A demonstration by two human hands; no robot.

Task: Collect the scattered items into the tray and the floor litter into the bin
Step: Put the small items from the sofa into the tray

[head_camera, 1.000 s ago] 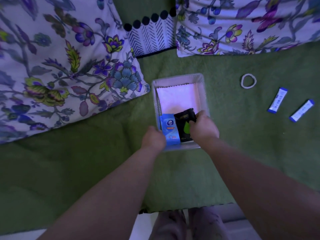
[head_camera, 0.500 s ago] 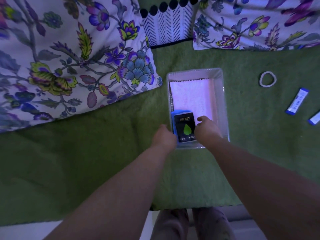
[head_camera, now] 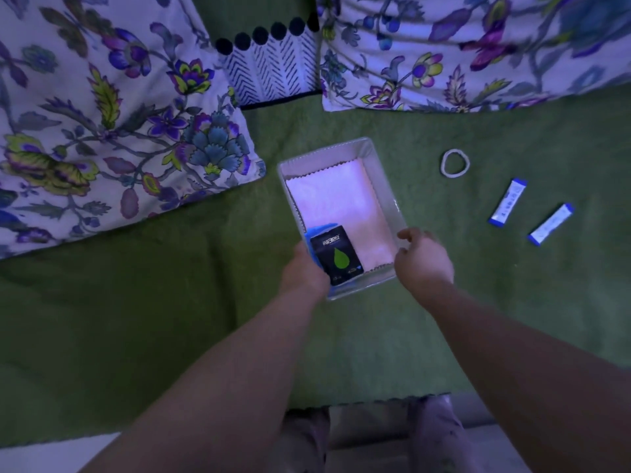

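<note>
The flat black leaf-printed packet (head_camera: 336, 259) is lying on a blue packet (head_camera: 319, 232) in the white plastic tray's (head_camera: 324, 153) near-left corner. It is likely light and slick, best pinched edgewise. The left grip (head_camera: 303, 269) is resting against it, but whether it is closed cannot be told. The right grip (head_camera: 423, 257) is hovering loosely apart, empty.

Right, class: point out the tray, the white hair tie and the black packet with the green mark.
tray (head_camera: 327, 151), head view, on its far rim.
white hair tie (head_camera: 443, 164), head view, on the left side of its loop.
black packet (head_camera: 338, 257), head view, on its green mark.
</note>
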